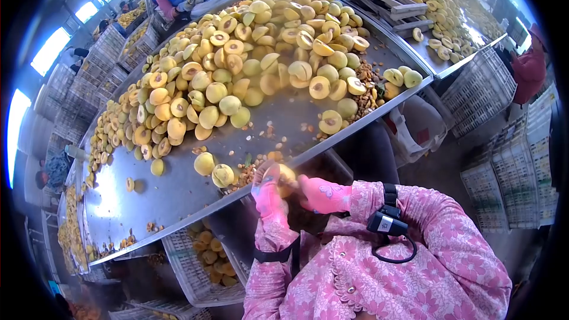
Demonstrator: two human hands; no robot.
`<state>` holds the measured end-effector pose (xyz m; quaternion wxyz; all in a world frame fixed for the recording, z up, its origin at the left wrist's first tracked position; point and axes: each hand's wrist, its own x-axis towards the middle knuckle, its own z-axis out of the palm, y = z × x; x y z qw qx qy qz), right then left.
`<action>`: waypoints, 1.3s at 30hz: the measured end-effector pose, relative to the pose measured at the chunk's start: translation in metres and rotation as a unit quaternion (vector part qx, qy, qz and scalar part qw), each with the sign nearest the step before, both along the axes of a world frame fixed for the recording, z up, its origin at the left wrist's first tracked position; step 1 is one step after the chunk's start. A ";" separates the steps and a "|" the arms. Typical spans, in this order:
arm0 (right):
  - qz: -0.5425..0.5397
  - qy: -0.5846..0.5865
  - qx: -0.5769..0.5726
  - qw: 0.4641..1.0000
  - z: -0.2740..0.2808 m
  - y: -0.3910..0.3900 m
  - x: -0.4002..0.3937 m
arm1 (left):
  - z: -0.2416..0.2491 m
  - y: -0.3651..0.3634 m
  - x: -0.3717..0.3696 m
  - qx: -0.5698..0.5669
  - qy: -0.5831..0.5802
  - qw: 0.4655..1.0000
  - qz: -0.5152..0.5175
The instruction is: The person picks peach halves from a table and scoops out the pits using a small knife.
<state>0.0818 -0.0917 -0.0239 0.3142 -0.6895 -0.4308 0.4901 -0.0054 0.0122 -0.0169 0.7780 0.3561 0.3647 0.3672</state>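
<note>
Handwork at the near rim of a metal table, with the main hazards of the position. The left hand, in a pink covering, is curled narrowly around one yellow fruit; the right hand, likewise covered, meets the fruit from the opposite side with fingers bent, though blur leaves it unclear whether they grip the flesh, a tool or nothing. The fruit lies between the hands, on the person's side of the rim. Slipping is the likeliest fault: moist flesh and a loosened left hand could drop the fruit into the gap before the table. Too hard a squeeze may bruise it; a tool, if present, could catch the closely set fingers. Two loose pieces of fruit and scattered pits lie near the left hand, where a sideways sweep could push them over the rim, perhaps towards the pale crate below. Pieces in the large heap rest on one another and might roll if the base is disturbed
</note>
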 end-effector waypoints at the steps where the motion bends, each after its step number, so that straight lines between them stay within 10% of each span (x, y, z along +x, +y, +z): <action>1: -0.001 0.000 -0.001 1.000 0.002 -0.002 -0.001 | 0.001 -0.002 0.001 0.020 0.017 1.000 0.013; 7: 0.044 -0.036 0.061 0.996 0.000 0.000 -0.007 | -0.011 -0.007 -0.004 -0.007 0.042 0.998 0.041; 9: -0.154 0.276 -0.125 0.941 0.016 0.005 -0.008 | -0.007 -0.010 -0.003 -0.009 0.051 0.997 0.052; 16: -0.017 0.032 0.026 0.999 -0.029 0.005 -0.023 | -0.014 -0.012 -0.005 0.017 0.020 0.998 0.062; 19: -0.329 0.359 -0.057 0.871 0.000 0.003 -0.028 | -0.015 -0.014 -0.002 0.013 0.025 0.996 0.084; 21: 0.009 0.220 -0.118 0.968 0.029 0.000 -0.010 | -0.029 -0.009 -0.005 0.027 0.025 0.996 0.085; 29: -0.024 0.400 -0.144 0.905 0.024 -0.004 -0.005 | -0.009 -0.004 -0.022 -0.038 0.025 0.999 -0.028; 39: 0.079 0.153 -0.161 0.972 0.027 -0.002 0.002 | -0.014 -0.003 -0.025 -0.062 0.082 0.992 -0.077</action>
